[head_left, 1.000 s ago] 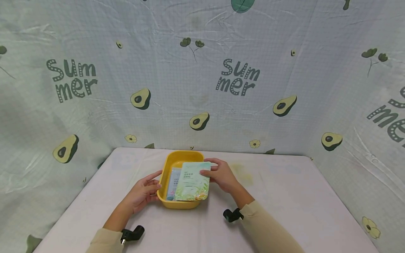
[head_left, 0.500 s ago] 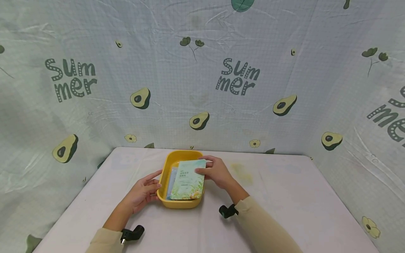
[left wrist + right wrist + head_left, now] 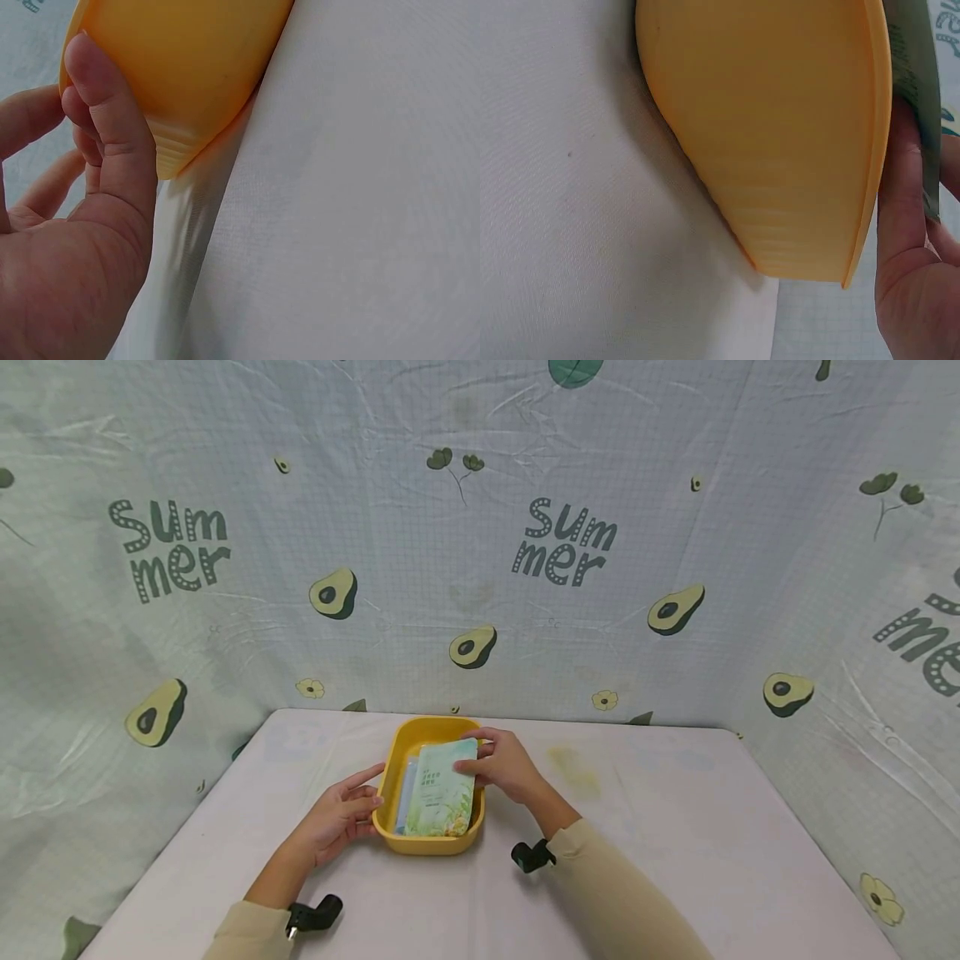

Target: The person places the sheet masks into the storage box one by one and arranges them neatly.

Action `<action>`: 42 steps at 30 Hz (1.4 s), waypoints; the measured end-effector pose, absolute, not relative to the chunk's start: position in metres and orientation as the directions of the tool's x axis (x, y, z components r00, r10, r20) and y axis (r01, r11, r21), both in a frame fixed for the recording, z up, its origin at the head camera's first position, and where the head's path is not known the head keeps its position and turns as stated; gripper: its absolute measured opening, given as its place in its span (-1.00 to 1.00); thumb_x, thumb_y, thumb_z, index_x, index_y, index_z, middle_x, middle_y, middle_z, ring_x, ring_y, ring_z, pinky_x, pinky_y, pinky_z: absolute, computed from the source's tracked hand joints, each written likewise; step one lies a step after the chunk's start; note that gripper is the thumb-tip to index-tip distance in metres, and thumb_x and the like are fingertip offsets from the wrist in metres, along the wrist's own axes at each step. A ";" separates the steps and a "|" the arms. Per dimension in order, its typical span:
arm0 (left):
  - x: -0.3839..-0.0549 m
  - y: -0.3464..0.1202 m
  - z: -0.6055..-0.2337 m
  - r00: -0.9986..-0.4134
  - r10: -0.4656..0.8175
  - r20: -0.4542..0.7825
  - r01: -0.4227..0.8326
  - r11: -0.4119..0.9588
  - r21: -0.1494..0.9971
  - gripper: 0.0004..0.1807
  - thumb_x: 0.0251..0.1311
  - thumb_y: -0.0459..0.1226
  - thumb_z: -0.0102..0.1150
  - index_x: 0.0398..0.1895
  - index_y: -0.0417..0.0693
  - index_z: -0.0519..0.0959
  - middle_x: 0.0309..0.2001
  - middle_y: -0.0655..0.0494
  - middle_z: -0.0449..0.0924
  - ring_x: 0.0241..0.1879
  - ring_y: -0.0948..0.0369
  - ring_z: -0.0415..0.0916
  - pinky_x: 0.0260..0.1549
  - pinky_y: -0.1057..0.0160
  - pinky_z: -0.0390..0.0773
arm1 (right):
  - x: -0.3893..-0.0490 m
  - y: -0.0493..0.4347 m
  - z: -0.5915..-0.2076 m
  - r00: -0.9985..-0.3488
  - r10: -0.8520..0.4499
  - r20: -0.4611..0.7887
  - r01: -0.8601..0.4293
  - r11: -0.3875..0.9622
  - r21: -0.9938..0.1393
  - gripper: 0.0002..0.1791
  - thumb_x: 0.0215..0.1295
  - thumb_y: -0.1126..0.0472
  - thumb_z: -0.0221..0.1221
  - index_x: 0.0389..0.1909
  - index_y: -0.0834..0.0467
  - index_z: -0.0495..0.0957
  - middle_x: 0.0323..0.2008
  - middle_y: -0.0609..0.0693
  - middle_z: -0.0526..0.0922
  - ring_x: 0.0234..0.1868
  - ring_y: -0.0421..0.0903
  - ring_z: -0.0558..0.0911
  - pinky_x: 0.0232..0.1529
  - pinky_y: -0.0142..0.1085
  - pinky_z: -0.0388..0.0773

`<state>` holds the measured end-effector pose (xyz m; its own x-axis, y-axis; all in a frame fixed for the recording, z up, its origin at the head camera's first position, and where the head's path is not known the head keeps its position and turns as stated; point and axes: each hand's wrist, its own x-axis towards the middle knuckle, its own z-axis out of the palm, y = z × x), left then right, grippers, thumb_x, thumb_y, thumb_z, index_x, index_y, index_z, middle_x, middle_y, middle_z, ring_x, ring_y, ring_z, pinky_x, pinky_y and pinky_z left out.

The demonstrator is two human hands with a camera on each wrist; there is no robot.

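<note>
A yellow plastic basin (image 3: pixel 429 845) stands on the table in the head view. My left hand (image 3: pixel 339 822) holds its left rim, thumb at the edge and fingers against the outer wall. My right hand (image 3: pixel 504 767) pinches a flat, pale green sachet with leaf and flower print (image 3: pixel 441 793) by its upper right edge, thumb on the printed face. The sachet leans over the basin's inside and covers most of a light blue sachet (image 3: pixel 405 802) lying there. In the right wrist view, a finger shows between the basin wall (image 3: pixel 780 150) and the green sachet (image 3: pixel 915 67).
A white-covered table (image 3: pixel 660 827) spreads out around the basin. Behind and beside it hangs a pale curtain (image 3: pixel 390 527) printed with avocados and lettering. Each wrist carries a small black camera mount, one by the left sleeve (image 3: pixel 251 931) and one by the right sleeve (image 3: pixel 615 885).
My right hand has moved left with the green sachet, from overhanging the basin's right rim to inside it, covering more of the blue sachet. The left hand has stayed put.
</note>
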<state>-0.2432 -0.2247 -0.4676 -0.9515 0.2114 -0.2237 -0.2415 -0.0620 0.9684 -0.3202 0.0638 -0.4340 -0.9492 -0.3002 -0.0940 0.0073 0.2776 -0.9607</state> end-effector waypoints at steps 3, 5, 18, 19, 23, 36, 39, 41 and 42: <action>-0.243 -0.225 -0.468 -0.951 0.212 -0.225 -0.243 -0.064 0.968 -0.22 0.42 -0.37 0.13 0.65 0.01 0.07 -0.07 0.10 0.47 -0.35 0.26 0.61 -0.31 0.34 0.73 | -0.321 0.061 -0.434 -0.950 -0.292 -0.113 0.017 0.314 -0.949 -0.37 0.16 0.19 0.48 0.27 0.09 0.54 -0.10 0.07 0.77 -0.25 -0.04 0.75 -0.19 -0.24 0.77; -0.243 -0.225 -0.468 -0.951 0.211 -0.225 -0.243 -0.064 0.968 -0.21 0.42 -0.36 0.14 0.64 0.01 0.08 -0.07 0.09 0.47 -0.35 0.25 0.61 -0.31 0.34 0.73 | -0.321 0.061 -0.434 -0.951 -0.286 -0.116 0.009 0.350 -0.937 -0.36 0.16 0.19 0.48 0.28 0.09 0.54 -0.11 0.06 0.77 -0.25 -0.05 0.75 -0.18 -0.24 0.77; -0.244 -0.226 -0.469 -0.951 0.208 -0.228 -0.247 -0.072 0.966 -0.20 0.40 -0.36 0.17 0.64 0.01 0.09 -0.09 0.11 0.48 -0.35 0.24 0.61 -0.33 0.34 0.73 | -0.317 0.054 -0.424 -0.962 -0.270 -0.037 -0.131 0.576 -0.807 -0.38 0.12 0.15 0.51 0.23 0.12 0.58 -0.25 0.03 0.63 -0.41 -0.10 0.63 -0.29 -0.37 0.70; -0.244 -0.226 -0.469 -0.951 0.209 -0.227 -0.247 -0.074 0.966 -0.20 0.40 -0.36 0.17 0.64 0.01 0.09 -0.10 0.11 0.48 -0.36 0.24 0.61 -0.33 0.34 0.73 | -0.317 0.054 -0.423 -0.963 -0.269 -0.029 -0.139 0.584 -0.800 -0.38 0.11 0.15 0.52 0.22 0.13 0.59 -0.26 0.03 0.61 -0.42 -0.10 0.62 -0.30 -0.37 0.69; -0.244 -0.226 -0.469 -0.951 0.211 -0.225 -0.246 -0.079 0.966 -0.20 0.40 -0.35 0.17 0.64 0.02 0.09 -0.10 0.13 0.47 -0.36 0.25 0.61 -0.33 0.35 0.73 | -0.316 0.054 -0.420 -0.962 -0.272 -0.028 -0.145 0.596 -0.790 -0.39 0.12 0.17 0.51 0.22 0.14 0.60 -0.28 0.04 0.61 -0.43 -0.10 0.63 -0.31 -0.37 0.68; -0.245 -0.226 -0.474 -0.948 0.248 -0.198 -0.231 -0.109 0.967 -0.19 0.40 -0.39 0.13 0.65 -0.03 0.04 -0.09 0.12 0.49 -0.34 0.26 0.63 -0.33 0.32 0.73 | -0.313 0.054 -0.415 -0.965 -0.263 0.002 -0.193 0.702 -0.685 -0.42 0.10 0.12 0.53 0.17 0.17 0.66 -0.21 0.01 0.64 -0.24 -0.09 0.58 -0.21 -0.35 0.66; -0.245 -0.227 -0.474 -0.948 0.249 -0.196 -0.228 -0.105 0.968 -0.19 0.40 -0.38 0.14 0.65 -0.03 0.04 -0.09 0.12 0.49 -0.34 0.27 0.63 -0.33 0.32 0.73 | -0.311 0.053 -0.412 -0.968 -0.249 0.011 -0.193 0.721 -0.666 -0.45 0.11 0.11 0.52 0.14 0.17 0.68 -0.15 0.01 0.68 -0.16 -0.07 0.58 -0.08 -0.29 0.70; -0.244 -0.228 -0.473 -0.949 0.250 -0.193 -0.224 -0.101 0.969 -0.18 0.40 -0.37 0.15 0.65 -0.04 0.02 -0.09 0.12 0.49 -0.34 0.28 0.62 -0.33 0.32 0.73 | -0.309 0.052 -0.410 -0.970 -0.244 0.019 -0.195 0.722 -0.663 -0.47 0.12 0.12 0.52 0.12 0.18 0.68 -0.14 0.02 0.70 -0.13 -0.07 0.59 -0.03 -0.25 0.71; -0.244 -0.228 -0.473 -0.950 0.246 -0.194 -0.224 -0.103 0.969 -0.18 0.40 -0.37 0.16 0.65 -0.03 0.03 -0.09 0.12 0.49 -0.34 0.28 0.63 -0.33 0.32 0.73 | -0.308 0.052 -0.409 -0.970 -0.243 0.025 -0.198 0.723 -0.662 -0.49 0.12 0.13 0.52 0.10 0.19 0.69 -0.14 0.02 0.70 -0.13 -0.07 0.60 -0.02 -0.25 0.71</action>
